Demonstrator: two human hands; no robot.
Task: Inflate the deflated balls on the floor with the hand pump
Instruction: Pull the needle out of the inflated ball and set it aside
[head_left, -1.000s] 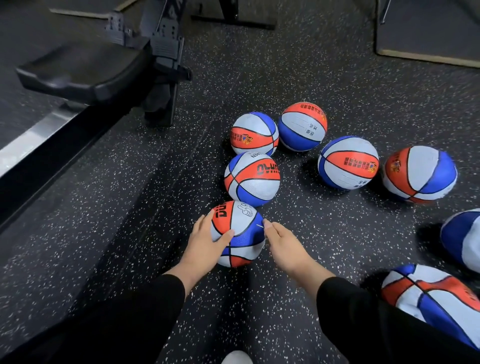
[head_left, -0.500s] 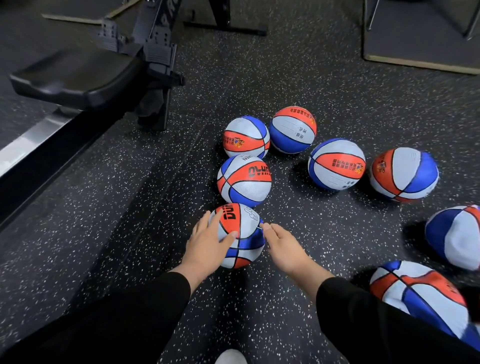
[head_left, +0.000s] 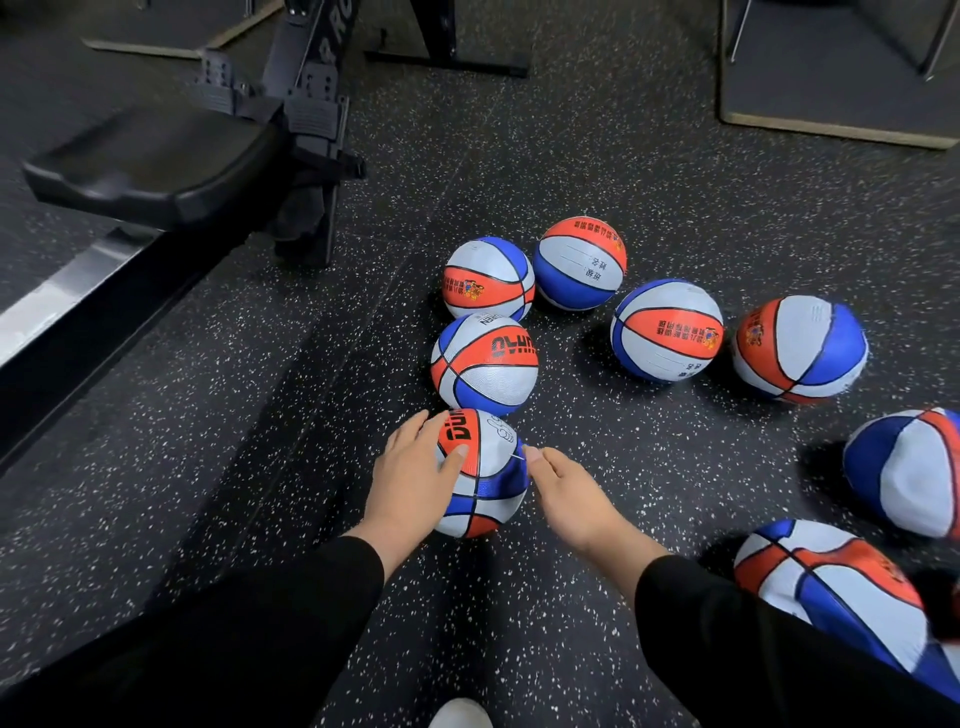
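the left hand (head_left: 415, 480) lies on the near ball (head_left: 491, 470), fingers spread flat over its left side and thumb on the orange panel. the right hand (head_left: 563, 496) sits just beside the ball's right side. its thumb and first finger are pinched together on a thin needle (head_left: 518, 457). the needle is tiny. its long way runs from the fingertips toward 10 o'clock, and its tip touches the ball where the white and blue panels meet. i cannot tell if it goes in.

the near ball rests on the floor (head_left: 260, 415), low in the middle of the view. its black letters read sideways, running toward 12 o'clock.

there are eight balls in all, each red, white and blue. one ball (head_left: 485, 364) touches the near ball at 12 o'clock. two more, (head_left: 488, 278) and (head_left: 579, 262), sit farther at 12 o'clock, side by side. two others, (head_left: 667, 330) and (head_left: 800, 348), lie out at 2 o'clock. a saggy ball (head_left: 904, 470) is at 3 o'clock, and another saggy ball (head_left: 831, 587) is at 4 o'clock by the right sleeve (head_left: 753, 649).

a black exercise machine (head_left: 156, 161) stands at 10 o'clock.
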